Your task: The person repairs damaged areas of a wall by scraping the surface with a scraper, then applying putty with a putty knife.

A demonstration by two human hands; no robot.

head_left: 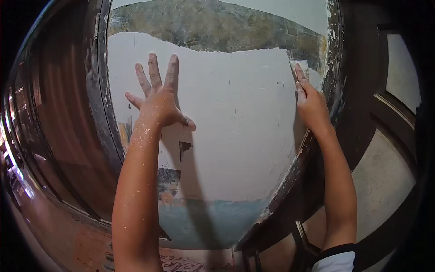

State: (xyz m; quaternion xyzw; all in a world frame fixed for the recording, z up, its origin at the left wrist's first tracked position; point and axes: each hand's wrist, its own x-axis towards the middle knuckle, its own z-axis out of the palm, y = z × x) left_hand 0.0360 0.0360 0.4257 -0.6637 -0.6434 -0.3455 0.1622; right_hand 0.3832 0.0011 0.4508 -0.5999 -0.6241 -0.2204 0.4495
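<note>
A tall wall panel is seen between two dark wooden frames, one on the left and one on the right. Most of the panel is covered by a pale, chalky coat; above its wavy upper edge, mottled old paint is left bare, and a blue-green band is seen along the bottom. A small dark chip is seen in the pale coat, just below the left hand. That hand is laid flat against the panel, fingers spread and nothing grasped; it and its forearm are speckled with white dust. The right hand is raised near the right frame, and a small pale pad is held under its extended fingers, pressed to the wall at the upper right corner of the pale coat. A white sleeve with a dark hem is seen at the right arm's lower end.
</note>
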